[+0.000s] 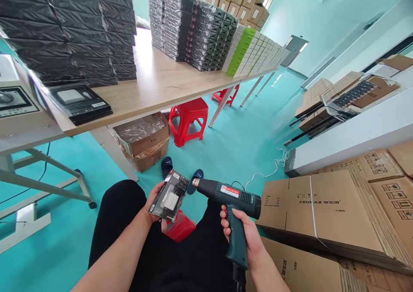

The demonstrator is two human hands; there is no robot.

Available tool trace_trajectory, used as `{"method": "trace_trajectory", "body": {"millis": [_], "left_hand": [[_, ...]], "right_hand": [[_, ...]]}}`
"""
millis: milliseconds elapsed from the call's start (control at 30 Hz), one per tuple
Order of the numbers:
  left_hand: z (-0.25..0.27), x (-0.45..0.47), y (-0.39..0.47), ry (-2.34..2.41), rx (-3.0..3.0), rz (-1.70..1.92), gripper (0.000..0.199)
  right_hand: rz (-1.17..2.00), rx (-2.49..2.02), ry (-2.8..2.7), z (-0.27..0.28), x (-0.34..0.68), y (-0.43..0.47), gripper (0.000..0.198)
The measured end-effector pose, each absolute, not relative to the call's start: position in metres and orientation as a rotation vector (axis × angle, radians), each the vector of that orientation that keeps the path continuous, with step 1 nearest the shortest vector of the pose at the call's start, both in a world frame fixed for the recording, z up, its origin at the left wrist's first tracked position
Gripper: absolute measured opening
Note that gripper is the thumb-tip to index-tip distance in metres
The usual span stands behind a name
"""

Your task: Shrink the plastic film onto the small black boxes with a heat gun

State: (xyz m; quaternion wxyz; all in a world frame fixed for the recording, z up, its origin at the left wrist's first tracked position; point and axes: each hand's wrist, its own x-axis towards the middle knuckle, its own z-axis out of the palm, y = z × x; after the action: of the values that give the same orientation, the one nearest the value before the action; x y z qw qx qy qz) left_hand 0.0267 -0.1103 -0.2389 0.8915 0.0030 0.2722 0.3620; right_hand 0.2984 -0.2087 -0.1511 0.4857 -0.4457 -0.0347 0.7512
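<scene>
My left hand (155,199) grips a small black product box (170,196) by its sides, above my lap. A pale device is printed on the face of the box. In my right hand (240,223) is a dark green heat gun (237,197), fingers wrapped round its handle. Its metal nozzle (195,182) points left toward the box, with a small gap between them. The cord hangs from the bottom of the handle. Whether the heat gun is on cannot be seen. Below the box, part of a red stool seat (182,227) shows between my legs.
On the wooden table (145,90) stand tall stacks of wrapped black boxes (80,34) and white-and-green boxes (254,51). One black box (77,102) lies near its edge. A carton (145,141) and a red stool (189,118) are beneath. Flat cartons (322,210) are piled at right.
</scene>
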Motion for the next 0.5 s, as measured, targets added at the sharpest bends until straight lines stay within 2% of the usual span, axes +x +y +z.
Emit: {"method": "trace_trajectory", "body": {"millis": [500], "left_hand": [[-0.249,0.028,-0.110,0.557,0.034,0.647,0.057]], "right_hand": [[1.872,-1.068,-0.165,-0.145,0.277,-0.180,0.027]]}}
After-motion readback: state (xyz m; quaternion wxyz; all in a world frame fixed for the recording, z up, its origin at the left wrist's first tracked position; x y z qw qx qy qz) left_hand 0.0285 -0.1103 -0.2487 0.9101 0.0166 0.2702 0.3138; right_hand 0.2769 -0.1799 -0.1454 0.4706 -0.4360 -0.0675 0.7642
